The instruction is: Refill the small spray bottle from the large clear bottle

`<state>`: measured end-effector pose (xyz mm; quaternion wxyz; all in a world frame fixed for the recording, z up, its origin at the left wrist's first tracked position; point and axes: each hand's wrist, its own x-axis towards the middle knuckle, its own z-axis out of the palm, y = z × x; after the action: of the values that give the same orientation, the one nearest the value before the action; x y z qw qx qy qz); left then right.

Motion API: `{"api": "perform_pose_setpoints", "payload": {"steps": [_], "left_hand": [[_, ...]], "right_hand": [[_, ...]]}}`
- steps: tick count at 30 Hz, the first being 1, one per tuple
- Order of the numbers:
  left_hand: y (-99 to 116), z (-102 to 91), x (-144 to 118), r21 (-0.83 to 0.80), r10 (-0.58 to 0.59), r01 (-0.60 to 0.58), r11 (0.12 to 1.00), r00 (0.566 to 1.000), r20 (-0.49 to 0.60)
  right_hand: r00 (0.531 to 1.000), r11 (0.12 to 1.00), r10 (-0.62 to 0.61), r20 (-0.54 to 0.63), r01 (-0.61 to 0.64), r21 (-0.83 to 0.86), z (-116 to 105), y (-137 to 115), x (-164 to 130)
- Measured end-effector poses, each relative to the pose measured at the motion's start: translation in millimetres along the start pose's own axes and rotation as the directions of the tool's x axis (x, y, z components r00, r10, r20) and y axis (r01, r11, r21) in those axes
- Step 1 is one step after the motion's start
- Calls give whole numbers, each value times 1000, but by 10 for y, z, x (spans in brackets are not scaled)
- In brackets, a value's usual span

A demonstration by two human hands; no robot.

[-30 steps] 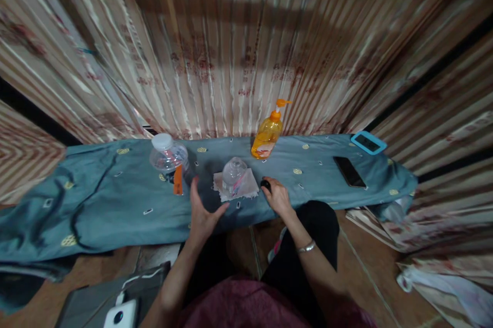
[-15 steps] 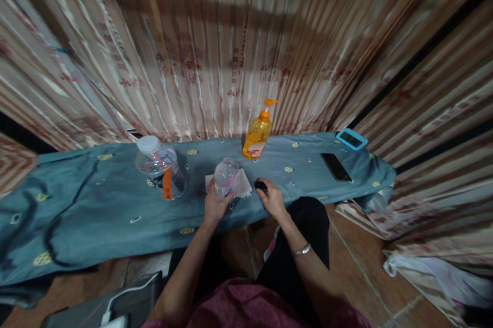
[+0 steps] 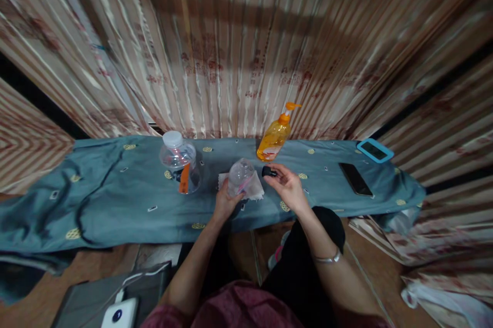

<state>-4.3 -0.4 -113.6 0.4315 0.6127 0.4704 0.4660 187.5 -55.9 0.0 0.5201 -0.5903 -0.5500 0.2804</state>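
Observation:
My left hand (image 3: 225, 203) grips a small clear bottle (image 3: 239, 176) with a pink mark, held tilted over a white tissue (image 3: 254, 190) on the blue cloth (image 3: 115, 199). My right hand (image 3: 289, 188) pinches a small black cap (image 3: 267, 171) just right of the bottle's top. A silver bracelet (image 3: 327, 257) circles my right wrist. Whether the cap touches the bottle I cannot tell.
A larger clear bottle (image 3: 179, 162) with a white cap and orange label stands to the left. An orange pump dispenser (image 3: 276, 134) stands at the back. A black phone (image 3: 356, 179) and a blue-cased device (image 3: 375, 150) lie to the right. Striped curtains hang behind.
My left hand closed on the small bottle and lifted it off the tissue. My right hand picked up the black cap and raised it toward the bottle.

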Motion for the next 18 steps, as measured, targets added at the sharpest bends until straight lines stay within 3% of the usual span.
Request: {"api": "perform_pose_setpoints", "payload": {"steps": [4,8,12,18], "left_hand": [[1,-1,-17,7,1,-1,1000,1000,2],[35,2,-48,10,44,-45,999,999,19],[36,19,-64,-15,56,-56,998,998,16],[1,39,-66,-17,34,-34,999,999,8]], "right_hand": [[945,940,-207,253,264,-215,-108,-683,224],[770,720,-312,557,574,-391,-118,-1116,451],[648,545,-183,739,693,-473,-23,-1295,599],[586,427,-16,810,736,-525,92,-1463,665]]}}
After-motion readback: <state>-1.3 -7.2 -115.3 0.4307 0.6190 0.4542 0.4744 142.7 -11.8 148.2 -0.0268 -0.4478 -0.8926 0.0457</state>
